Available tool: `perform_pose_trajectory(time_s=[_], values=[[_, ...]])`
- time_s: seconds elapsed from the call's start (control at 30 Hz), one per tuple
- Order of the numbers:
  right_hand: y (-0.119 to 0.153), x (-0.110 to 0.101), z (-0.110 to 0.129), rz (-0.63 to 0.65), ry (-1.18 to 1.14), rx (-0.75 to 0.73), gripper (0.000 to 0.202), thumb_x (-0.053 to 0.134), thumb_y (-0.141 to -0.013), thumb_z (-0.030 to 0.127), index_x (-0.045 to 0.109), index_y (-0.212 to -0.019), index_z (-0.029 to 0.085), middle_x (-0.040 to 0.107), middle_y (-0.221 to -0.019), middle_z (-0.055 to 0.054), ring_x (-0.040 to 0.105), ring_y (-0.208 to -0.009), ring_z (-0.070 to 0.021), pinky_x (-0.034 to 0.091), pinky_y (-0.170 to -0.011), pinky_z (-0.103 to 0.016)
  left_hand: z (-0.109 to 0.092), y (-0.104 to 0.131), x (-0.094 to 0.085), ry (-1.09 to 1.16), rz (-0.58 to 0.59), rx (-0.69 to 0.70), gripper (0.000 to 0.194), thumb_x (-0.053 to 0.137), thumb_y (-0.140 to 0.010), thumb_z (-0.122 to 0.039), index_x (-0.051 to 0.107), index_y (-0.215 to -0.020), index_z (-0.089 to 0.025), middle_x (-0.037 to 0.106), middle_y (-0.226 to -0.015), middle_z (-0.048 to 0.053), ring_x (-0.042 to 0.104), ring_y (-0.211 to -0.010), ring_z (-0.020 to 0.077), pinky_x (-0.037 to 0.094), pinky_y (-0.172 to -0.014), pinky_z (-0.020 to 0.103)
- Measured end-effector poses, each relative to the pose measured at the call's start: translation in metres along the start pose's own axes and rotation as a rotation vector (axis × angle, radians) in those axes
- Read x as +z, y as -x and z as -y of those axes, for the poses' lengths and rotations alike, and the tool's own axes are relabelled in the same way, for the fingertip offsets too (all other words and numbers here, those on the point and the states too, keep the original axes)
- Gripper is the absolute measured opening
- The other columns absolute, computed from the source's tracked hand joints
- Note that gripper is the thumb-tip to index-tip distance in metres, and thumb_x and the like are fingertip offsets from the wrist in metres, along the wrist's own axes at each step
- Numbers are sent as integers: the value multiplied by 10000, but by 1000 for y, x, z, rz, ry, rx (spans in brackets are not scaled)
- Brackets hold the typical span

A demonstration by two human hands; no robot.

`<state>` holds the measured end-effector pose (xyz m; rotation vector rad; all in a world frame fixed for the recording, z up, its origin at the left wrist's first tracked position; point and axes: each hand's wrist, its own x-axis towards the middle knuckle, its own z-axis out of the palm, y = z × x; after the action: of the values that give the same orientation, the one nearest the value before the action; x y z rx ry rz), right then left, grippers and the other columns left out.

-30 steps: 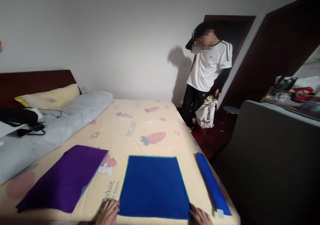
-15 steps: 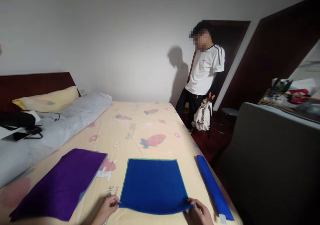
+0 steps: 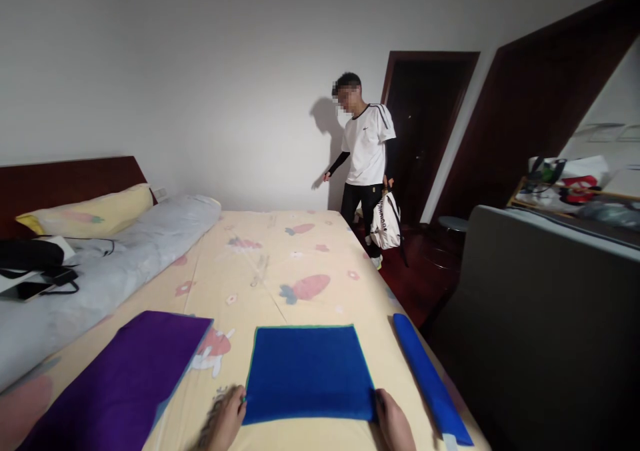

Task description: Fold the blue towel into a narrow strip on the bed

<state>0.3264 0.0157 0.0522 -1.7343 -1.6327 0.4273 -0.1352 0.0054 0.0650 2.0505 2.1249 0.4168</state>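
Note:
A blue cloth (image 3: 309, 371) with a green edge lies nearly flat on the bed, its near edge facing me. My left hand (image 3: 231, 416) pinches its left side close to the near corner. On the opposite side my right hand (image 3: 393, 419) grips the cloth close to the near right corner, the thumb hidden from view. A purple cloth (image 3: 130, 371) with a grey-blue edge is spread left of my left hand. Right of my right hand, a long, narrow blue folded cloth (image 3: 427, 374) with a white tag lies along the bed's edge.
The bed (image 3: 300, 311) has a cream printed sheet. A grey bolster-like bundle (image 3: 165, 231), a yellow pillow (image 3: 95, 212) and a phone (image 3: 33, 289) are at the left. A person (image 3: 367, 151) with a white bag (image 3: 386, 223) stands beyond the bed; a dark panel (image 3: 545, 317) stands right.
My hands have shifted slightly along the cloth's sides, and its near edge has gone from sagging to straighter. The person has moved farther back and left, one arm now held out.

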Motion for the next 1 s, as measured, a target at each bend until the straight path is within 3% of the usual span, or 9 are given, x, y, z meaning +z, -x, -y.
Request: perform_pose_trajectory(time_s=[0.1, 0.17, 0.3, 0.4, 0.5, 0.67, 0.8, 0.93, 1.0], values=[[5, 7, 4, -136, 220, -97, 371, 366, -835, 301, 648, -1057, 208, 710, -932, -105, 661, -852, -261, 521, -794, -407, -15, 8, 8, -172, -135, 9, 492, 417, -778, -79, 572, -1220, -230, 674, -1167, 81, 618, -1069, 208, 454, -932, 350], [13, 26, 20, -204, 258, -186, 436, 356, -848, 263, 583, -1216, 207, 696, -1084, -119, 652, -965, -265, 518, -842, -419, -41, 13, 23, -220, -220, 74, 646, 389, -754, -36, 450, -1364, -244, 609, -1314, 92, 567, -1180, 231, 430, -993, 394], [36, 94, 66, -44, 238, -583, 534, 387, -882, 287, 375, -1415, 319, 592, -1342, -39, 591, -1177, -240, 521, -906, -374, -100, 21, 71, -129, -158, 423, 790, 398, -755, -57, 200, -1476, -311, 441, -1494, 2, 440, -1338, 196, 400, -1059, 366], [49, 121, 64, 18, 335, -684, 636, 448, -884, 433, 213, -1467, 340, 551, -1369, -43, 593, -1173, -256, 540, -876, -368, -101, 26, 90, -125, -85, 503, 746, 443, -842, -245, 59, -1479, -298, 405, -1502, 11, 451, -1333, 218, 407, -1034, 388], [52, 98, 22, 26, 435, -556, 654, 445, -887, 500, 156, -1460, 371, 497, -1409, -36, 550, -1222, -270, 521, -922, -401, -63, 34, 73, -179, -53, 435, 658, 376, -906, -430, 34, -1462, -343, 358, -1524, -9, 437, -1345, 212, 364, -1051, 383], [48, 31, -33, 137, 479, -334, 621, 399, -906, 520, 147, -1454, 373, 365, -1495, -23, 421, -1335, -284, 443, -1024, -519, -16, 44, 23, -248, 3, 355, 593, 302, -935, -458, 20, -1451, -381, 330, -1539, -42, 398, -1369, 180, 267, -1112, 396], [41, 18, -7, 177, 443, -346, 630, 401, -907, 512, 131, -1457, 366, 333, -1514, -29, 372, -1367, -286, 396, -1060, -549, -34, 41, 11, -273, -25, 388, 640, 345, -918, -397, 19, -1466, -348, 318, -1543, -33, 373, -1384, 195, 263, -1115, 431], [39, 26, 34, 272, 372, -433, 596, 359, -936, 448, 98, -1466, 368, 280, -1538, -1, 304, -1403, -239, 378, -1093, -471, -60, 41, 16, -264, -54, 500, 634, 313, -924, -308, 9, -1481, -291, 274, -1558, -49, 320, -1408, 140, 269, -1123, 348], [40, 29, 36, 321, 363, -478, 570, 349, -943, 437, 118, -1462, 382, 299, -1528, 7, 328, -1391, -224, 398, -1079, -438, -61, 42, 20, -264, -52, 511, 621, 297, -934, -304, 6, -1482, -281, 291, -1551, -48, 331, -1401, 119, 300, -1104, 315]])
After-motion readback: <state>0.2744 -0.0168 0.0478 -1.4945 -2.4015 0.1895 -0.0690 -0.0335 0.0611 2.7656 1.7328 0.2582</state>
